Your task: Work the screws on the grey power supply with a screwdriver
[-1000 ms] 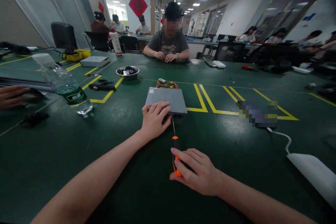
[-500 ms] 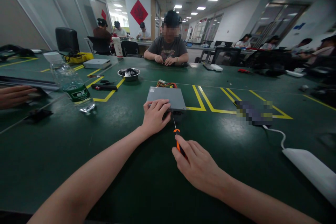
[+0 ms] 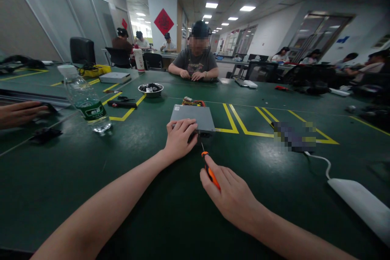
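Observation:
A grey metal box (image 3: 199, 116) lies on the green table, with coloured wires (image 3: 194, 102) at its far side and a dark socket on its near face. My left hand (image 3: 180, 140) rests on the box's near left part, its fingers over the top and the thumb by the near face. In my right hand (image 3: 228, 183) is an orange and black screwdriver (image 3: 212, 174). Its thin shaft points at the near face of the box, below the socket. Whether the tip touches the box cannot be made out.
On the left stand a water bottle (image 3: 89, 105) and a metal bowl (image 3: 150, 90) of dark parts; another person's hand (image 3: 22, 114) is at the left edge. A blurred-out phone (image 3: 292, 135) and a white device (image 3: 359, 203) lie right. A person (image 3: 195, 61) sits opposite.
The view has tilted up slightly. The screwdriver's handle has shifted in my right hand, and more of its orange part shows. My left hand stays on the box.

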Action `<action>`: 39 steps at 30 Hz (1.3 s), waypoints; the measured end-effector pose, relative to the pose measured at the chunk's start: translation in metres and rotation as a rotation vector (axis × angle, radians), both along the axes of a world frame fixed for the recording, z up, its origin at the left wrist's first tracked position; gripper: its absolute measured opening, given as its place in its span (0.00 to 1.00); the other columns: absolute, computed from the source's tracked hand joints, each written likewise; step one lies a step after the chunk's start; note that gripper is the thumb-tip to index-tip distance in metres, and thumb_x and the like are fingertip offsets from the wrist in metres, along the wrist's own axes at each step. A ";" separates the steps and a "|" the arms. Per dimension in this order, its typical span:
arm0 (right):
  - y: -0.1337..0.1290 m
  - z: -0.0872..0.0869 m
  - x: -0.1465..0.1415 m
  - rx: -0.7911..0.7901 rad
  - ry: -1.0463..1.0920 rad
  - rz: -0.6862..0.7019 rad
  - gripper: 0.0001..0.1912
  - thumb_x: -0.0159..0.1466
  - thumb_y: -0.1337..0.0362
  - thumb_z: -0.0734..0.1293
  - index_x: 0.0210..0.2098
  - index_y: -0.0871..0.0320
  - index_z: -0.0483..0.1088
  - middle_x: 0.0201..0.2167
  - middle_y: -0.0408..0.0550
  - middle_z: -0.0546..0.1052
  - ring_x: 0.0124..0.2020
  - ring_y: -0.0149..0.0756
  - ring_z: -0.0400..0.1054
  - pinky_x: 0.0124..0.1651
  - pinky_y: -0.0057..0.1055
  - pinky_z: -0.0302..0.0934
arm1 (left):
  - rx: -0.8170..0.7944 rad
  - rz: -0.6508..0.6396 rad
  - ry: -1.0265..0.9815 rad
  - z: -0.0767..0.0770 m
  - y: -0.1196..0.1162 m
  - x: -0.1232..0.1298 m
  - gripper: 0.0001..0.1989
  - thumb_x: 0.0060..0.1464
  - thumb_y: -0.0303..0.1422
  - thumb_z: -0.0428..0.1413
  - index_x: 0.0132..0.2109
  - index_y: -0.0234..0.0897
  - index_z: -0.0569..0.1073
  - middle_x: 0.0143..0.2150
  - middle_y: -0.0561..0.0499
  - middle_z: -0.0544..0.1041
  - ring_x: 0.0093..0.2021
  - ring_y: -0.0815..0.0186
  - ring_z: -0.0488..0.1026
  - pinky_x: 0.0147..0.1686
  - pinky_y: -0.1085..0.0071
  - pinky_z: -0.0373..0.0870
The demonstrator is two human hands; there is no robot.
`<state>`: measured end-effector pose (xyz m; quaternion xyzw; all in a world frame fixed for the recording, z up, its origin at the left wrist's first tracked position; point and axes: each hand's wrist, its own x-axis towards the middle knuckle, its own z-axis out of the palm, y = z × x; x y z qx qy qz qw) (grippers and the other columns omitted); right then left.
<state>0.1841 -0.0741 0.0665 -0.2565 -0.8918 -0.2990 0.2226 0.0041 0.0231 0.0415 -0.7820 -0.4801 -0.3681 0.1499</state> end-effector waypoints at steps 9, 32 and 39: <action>-0.002 -0.001 -0.004 -0.044 -0.044 -0.001 0.13 0.61 0.75 0.56 0.43 0.63 0.64 0.47 0.65 0.71 0.37 0.38 0.70 0.37 0.33 0.64 | -0.001 0.002 0.005 -0.001 -0.001 -0.001 0.11 0.55 0.33 0.49 0.46 0.43 0.66 0.53 0.51 0.70 0.53 0.60 0.63 0.49 0.57 0.49; -0.003 -0.007 -0.003 -0.061 -0.078 0.016 0.11 0.60 0.72 0.59 0.43 0.61 0.63 0.48 0.69 0.69 0.42 0.44 0.69 0.40 0.36 0.64 | -0.002 -0.002 -0.005 -0.001 0.000 -0.001 0.11 0.54 0.33 0.50 0.46 0.43 0.67 0.52 0.51 0.71 0.52 0.59 0.64 0.49 0.56 0.49; 0.004 -0.007 0.000 -0.029 0.013 0.025 0.09 0.60 0.69 0.62 0.41 0.60 0.62 0.46 0.69 0.70 0.36 0.39 0.70 0.36 0.33 0.64 | -0.005 -0.007 0.002 -0.001 0.000 -0.001 0.11 0.54 0.33 0.50 0.46 0.43 0.67 0.53 0.50 0.70 0.53 0.59 0.64 0.48 0.56 0.49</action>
